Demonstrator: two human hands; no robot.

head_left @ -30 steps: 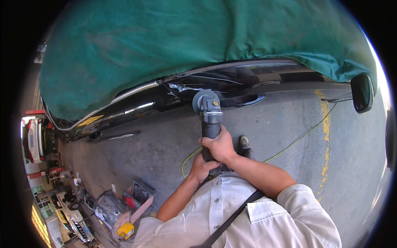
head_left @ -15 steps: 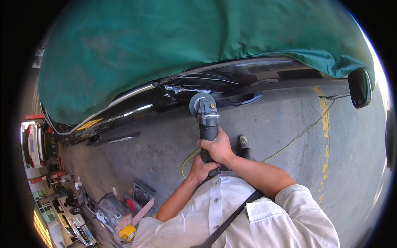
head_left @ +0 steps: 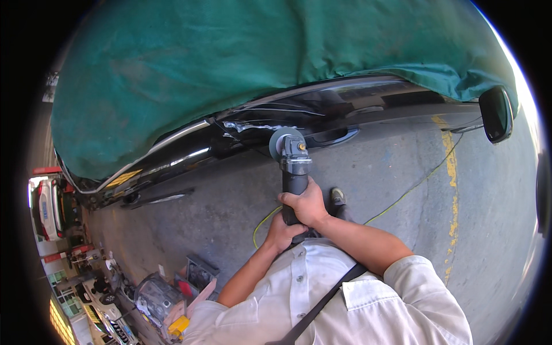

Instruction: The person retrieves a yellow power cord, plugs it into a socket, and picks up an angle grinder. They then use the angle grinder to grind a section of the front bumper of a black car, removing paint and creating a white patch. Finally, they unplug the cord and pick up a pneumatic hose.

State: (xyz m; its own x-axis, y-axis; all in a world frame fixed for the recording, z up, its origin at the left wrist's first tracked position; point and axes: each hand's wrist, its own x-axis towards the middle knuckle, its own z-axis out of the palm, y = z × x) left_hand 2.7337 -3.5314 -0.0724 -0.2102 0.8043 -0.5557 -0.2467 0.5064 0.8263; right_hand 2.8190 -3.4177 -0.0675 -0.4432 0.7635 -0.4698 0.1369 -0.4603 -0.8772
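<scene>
Disc and grinder have moved a little to the right along the door since the earlier frame, so that the disc (head_left: 278, 138) now sits closer to the handle (head_left: 336, 137). The grinder (head_left: 295, 167) points away from the person's body, its head in front of the black car's door, by the right end of a bare silver patch (head_left: 247, 126); whether the disc touches the panel cannot be told. The fingers of the right hand (head_left: 309, 207) are wrapped around the grip, and those of the left hand (head_left: 282, 233) clasp it lower down, near the shirt (head_left: 299, 287). Lettering is scarcely legible: a blue plate (head_left: 44, 209) on the white car at far left bears marks too small to read. At lower left, an open grey box (head_left: 202, 269) has dark contents too blurred to name; a red thing (head_left: 185, 287) shows inside or beside it, and a yellow thing (head_left: 179, 326) lies nearby. A green cover (head_left: 172, 75) drapes the black car, and a yellow-green cable (head_left: 414, 192) crosses the floor (head_left: 379, 167).
</scene>
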